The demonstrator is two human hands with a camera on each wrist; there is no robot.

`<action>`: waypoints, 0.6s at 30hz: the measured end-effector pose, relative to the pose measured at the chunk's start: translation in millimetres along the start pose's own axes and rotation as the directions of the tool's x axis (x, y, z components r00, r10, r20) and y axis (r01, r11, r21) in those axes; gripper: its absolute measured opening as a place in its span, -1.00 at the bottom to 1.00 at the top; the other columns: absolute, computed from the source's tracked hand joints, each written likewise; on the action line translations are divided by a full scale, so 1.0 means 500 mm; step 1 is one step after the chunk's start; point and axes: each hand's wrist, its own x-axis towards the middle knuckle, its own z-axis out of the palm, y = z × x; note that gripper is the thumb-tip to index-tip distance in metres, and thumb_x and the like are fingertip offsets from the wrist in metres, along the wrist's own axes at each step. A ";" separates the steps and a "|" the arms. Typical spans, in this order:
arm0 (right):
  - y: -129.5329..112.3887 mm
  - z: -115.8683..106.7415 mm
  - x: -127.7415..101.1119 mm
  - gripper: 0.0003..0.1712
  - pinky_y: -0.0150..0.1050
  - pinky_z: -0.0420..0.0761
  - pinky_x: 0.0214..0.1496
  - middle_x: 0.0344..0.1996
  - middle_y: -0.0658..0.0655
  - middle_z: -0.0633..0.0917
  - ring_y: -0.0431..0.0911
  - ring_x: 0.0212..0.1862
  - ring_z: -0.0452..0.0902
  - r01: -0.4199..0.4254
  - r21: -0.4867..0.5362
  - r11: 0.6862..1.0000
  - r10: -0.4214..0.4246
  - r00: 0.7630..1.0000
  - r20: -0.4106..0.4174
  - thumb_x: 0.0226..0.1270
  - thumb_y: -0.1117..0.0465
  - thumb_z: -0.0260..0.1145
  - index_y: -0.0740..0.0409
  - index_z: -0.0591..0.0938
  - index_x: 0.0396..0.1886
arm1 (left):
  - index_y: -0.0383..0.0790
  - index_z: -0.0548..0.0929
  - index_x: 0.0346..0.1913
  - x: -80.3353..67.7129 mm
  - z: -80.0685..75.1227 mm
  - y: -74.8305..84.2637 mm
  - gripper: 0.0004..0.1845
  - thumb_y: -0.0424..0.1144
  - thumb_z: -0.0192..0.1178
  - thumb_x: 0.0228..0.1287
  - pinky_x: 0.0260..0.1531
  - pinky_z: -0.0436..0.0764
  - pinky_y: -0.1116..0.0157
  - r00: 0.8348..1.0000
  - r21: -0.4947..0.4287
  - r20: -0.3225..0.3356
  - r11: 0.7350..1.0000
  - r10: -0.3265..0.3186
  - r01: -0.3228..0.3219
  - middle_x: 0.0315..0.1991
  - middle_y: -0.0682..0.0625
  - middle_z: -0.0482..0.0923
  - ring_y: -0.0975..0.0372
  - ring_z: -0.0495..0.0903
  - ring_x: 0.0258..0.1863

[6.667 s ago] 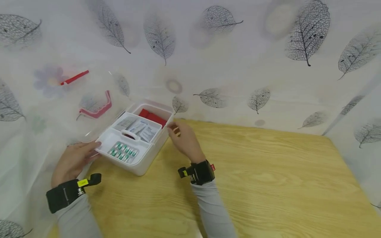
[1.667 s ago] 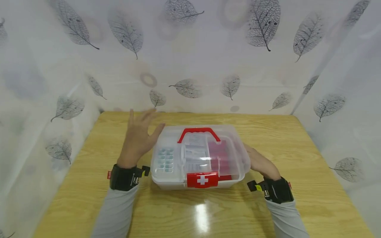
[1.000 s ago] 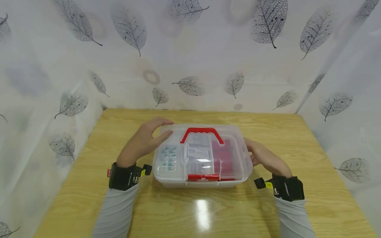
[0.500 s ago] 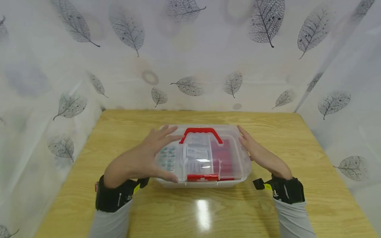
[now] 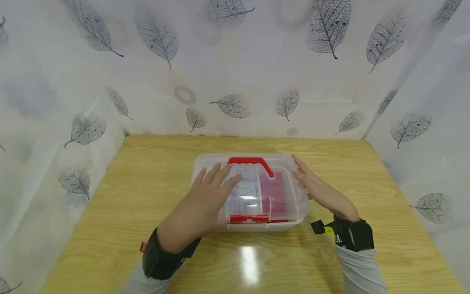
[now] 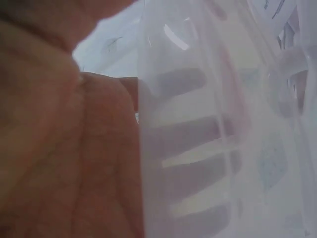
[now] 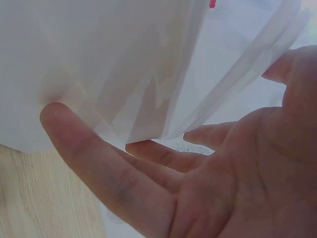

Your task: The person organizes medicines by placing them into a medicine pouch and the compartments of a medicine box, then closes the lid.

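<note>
A first-aid box [image 5: 293,204] with a see-through lid lies lengthwise across the middle of the table, its lid down. A red carry handle [image 5: 249,160] lies on the lid, and a red latch [image 5: 249,219] with a white cross sits at the near side. Through the lid show white packets [image 5: 245,190] and a dark red item [image 5: 272,190]. My left hand [image 5: 200,206] spreads over the lid's left part, hiding the capsule blister pack there. At the right end, my right hand [image 5: 324,194] touches the box with straight fingers; its thumb [image 7: 74,134] meets the side wall.
The box stands on a wood-grain table [image 5: 349,163]. A pale curtain [image 5: 253,81] printed with leaves hangs behind the table and along both sides. Black camera straps [image 5: 354,232] circle both wrists.
Earlier the box stood open at the far left; now it is closed in the middle. The latch has folded down. My left hand has moved right over the lid, and my right fingers have straightened.
</note>
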 end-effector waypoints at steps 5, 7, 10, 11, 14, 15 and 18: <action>0.002 -0.001 0.001 -0.25 0.17 0.55 0.23 0.63 0.11 -0.09 0.26 0.44 0.25 0.007 0.002 1.000 -0.007 1.000 -0.006 0.65 -0.27 -0.24 -0.39 -0.31 0.64 | -0.08 0.25 0.55 0.000 0.001 0.000 0.11 -0.05 0.63 -0.08 0.53 -0.07 -0.21 0.998 0.007 -0.052 0.999 0.035 -0.034 0.59 -0.20 0.09 -0.15 -0.02 0.60; 0.001 0.000 0.001 -0.25 0.23 0.50 0.27 0.63 0.11 -0.08 0.26 0.46 0.21 0.009 -0.001 1.000 -0.009 1.000 -0.013 0.64 -0.28 -0.25 -0.38 -0.31 0.64 | -0.08 0.27 0.54 -0.001 -0.001 -0.004 0.08 -0.05 0.62 -0.08 0.52 -0.06 -0.23 0.996 -0.001 -0.072 0.999 0.052 -0.053 0.58 -0.21 0.11 -0.16 0.01 0.59; -0.002 0.000 0.002 -0.23 0.35 0.33 0.38 0.64 0.10 -0.12 0.25 0.53 0.07 0.009 -0.024 1.000 -0.010 1.000 -0.025 0.63 -0.30 -0.26 -0.35 -0.31 0.65 | -0.05 0.30 0.53 -0.002 -0.004 -0.010 0.07 -0.03 0.62 -0.09 0.51 -0.05 -0.24 0.994 -0.019 -0.092 0.997 0.067 -0.069 0.57 -0.21 0.14 -0.15 0.04 0.58; -0.003 0.001 0.002 -0.22 0.38 0.26 0.41 0.65 0.08 -0.14 0.24 0.56 0.01 0.008 -0.034 0.999 -0.009 1.000 -0.029 0.63 -0.31 -0.26 -0.35 -0.31 0.65 | -0.05 0.31 0.53 -0.003 -0.005 -0.011 0.07 -0.01 0.62 -0.09 0.51 -0.05 -0.25 0.993 -0.024 -0.094 0.997 0.068 -0.071 0.57 -0.20 0.15 -0.14 0.05 0.58; -0.006 0.000 0.002 -0.22 0.40 0.27 0.40 0.65 0.12 -0.12 0.26 0.56 0.01 0.011 -0.035 0.999 -0.012 1.000 -0.028 0.63 -0.30 -0.26 -0.32 -0.31 0.65 | -0.04 0.32 0.52 -0.004 -0.008 -0.010 0.07 0.03 0.63 -0.10 0.50 -0.05 -0.26 0.994 -0.031 -0.091 0.997 0.065 -0.068 0.57 -0.20 0.16 -0.12 0.06 0.58; -0.007 0.000 0.002 -0.22 0.37 0.34 0.37 0.64 0.14 -0.09 0.27 0.54 0.06 0.010 -0.028 1.000 -0.010 1.000 -0.026 0.63 -0.30 -0.25 -0.33 -0.31 0.65 | -0.03 0.31 0.53 -0.005 -0.009 -0.009 0.08 0.04 0.63 -0.10 0.50 -0.05 -0.26 0.995 -0.032 -0.084 0.998 0.059 -0.061 0.57 -0.20 0.16 -0.12 0.05 0.59; -0.008 0.000 0.001 -0.21 0.26 0.56 0.21 0.61 0.21 -0.02 0.32 0.45 0.23 0.012 0.001 1.000 -0.012 1.000 -0.014 0.64 -0.26 -0.21 -0.32 -0.31 0.65 | -0.04 0.31 0.53 -0.005 -0.010 -0.004 0.09 0.05 0.64 -0.10 0.51 -0.02 -0.24 0.998 -0.036 -0.056 0.999 0.038 -0.040 0.57 -0.19 0.16 -0.12 0.04 0.59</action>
